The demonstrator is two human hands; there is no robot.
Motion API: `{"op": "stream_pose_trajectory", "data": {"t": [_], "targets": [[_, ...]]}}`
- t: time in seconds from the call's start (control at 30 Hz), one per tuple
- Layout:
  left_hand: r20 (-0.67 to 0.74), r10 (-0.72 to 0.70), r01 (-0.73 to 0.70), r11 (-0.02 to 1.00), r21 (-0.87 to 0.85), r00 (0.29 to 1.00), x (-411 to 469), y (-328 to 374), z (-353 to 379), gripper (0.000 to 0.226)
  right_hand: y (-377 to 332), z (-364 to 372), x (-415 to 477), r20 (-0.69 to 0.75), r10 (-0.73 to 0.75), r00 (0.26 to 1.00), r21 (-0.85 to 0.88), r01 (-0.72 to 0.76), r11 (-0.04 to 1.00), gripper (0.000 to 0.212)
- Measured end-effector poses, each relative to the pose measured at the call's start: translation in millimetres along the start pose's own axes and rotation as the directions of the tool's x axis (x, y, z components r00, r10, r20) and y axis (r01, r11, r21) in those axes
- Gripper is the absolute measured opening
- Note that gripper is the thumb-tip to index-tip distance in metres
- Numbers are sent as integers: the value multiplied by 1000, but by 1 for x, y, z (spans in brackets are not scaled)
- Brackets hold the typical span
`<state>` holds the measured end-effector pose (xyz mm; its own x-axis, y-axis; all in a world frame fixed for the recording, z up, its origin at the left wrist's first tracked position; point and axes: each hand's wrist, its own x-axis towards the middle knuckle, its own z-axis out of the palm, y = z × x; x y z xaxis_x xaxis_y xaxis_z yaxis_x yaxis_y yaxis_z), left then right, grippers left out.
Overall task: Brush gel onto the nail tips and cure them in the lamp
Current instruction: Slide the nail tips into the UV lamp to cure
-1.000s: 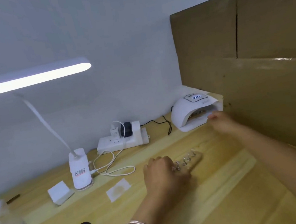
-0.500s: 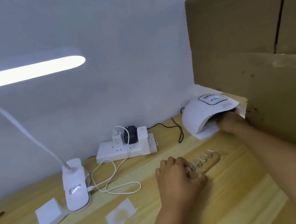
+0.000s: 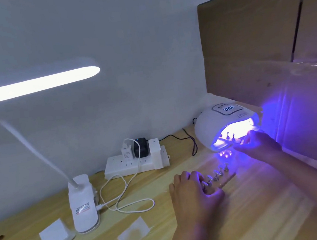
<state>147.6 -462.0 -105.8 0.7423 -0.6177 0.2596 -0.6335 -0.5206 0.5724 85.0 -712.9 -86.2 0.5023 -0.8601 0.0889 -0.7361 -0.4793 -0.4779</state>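
The white curing lamp (image 3: 211, 131) stands at the back right of the desk, lit violet inside, its display on. A strip with nail tips (image 3: 228, 136) lies inside its mouth. My right hand (image 3: 257, 142) is at the mouth, fingers closed on that strip's near end. A second wooden strip (image 3: 226, 178) carrying several nail tips on stands (image 3: 218, 173) lies on the desk in front of the lamp. My left hand (image 3: 193, 192) grips its near end, fingers curled over it. No gel bottle or brush is in view.
A white power strip (image 3: 135, 164) with plugs and a looping white cable (image 3: 124, 203) sits against the wall. A clip desk lamp (image 3: 83, 206) shines at left. Two white pads (image 3: 55, 237) (image 3: 133, 235) lie on the wooden desk (image 3: 257, 217). Cardboard (image 3: 265, 49) walls the right side.
The curing lamp has lit up violet. My right hand went from in front of the lamp to its mouth and stays there. My left hand keeps hold of the second strip.
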Motion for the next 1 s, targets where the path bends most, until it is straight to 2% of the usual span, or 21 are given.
{"op": "stream_pose_trajectory", "data": {"t": [0.23, 0.37, 0.47, 0.53, 0.63, 0.77, 0.87, 1.0], "targets": [[-6, 5, -5, 1000, 11, 1000, -1, -1, 0, 33, -11, -1, -16, -5, -38, 999, 106, 38, 994, 23], [-6, 5, -5, 1000, 6, 1000, -1, -3, 1, 32, -3, -2, -36, -67, 31, 997, 26, -29, 999, 32], [-21, 10, -10, 1000, -11, 1000, -1, -4, 3, 31, 7, -3, -50, -180, 20, 983, -37, -27, 999, 40], [-26, 10, -10, 1000, -9, 1000, -1, -4, 3, 31, 12, -6, -52, -231, 17, 973, -61, -32, 998, 36], [-24, 21, -21, 1000, 13, 999, 0, -5, 3, 34, 10, -10, -48, -234, 62, 970, -50, -76, 996, 38], [-23, 34, -33, 999, 27, 999, -1, -7, 2, 38, -4, -1, -42, -244, 26, 969, 13, -24, 1000, 36], [-25, 35, -35, 999, -9, 999, -2, -7, 2, 36, -10, 6, -41, -295, 32, 955, -1, -33, 999, 26], [-13, 35, -35, 999, -15, 999, -1, -6, 1, 34, -12, 14, -38, -348, 36, 937, -29, -50, 998, 27]]}}
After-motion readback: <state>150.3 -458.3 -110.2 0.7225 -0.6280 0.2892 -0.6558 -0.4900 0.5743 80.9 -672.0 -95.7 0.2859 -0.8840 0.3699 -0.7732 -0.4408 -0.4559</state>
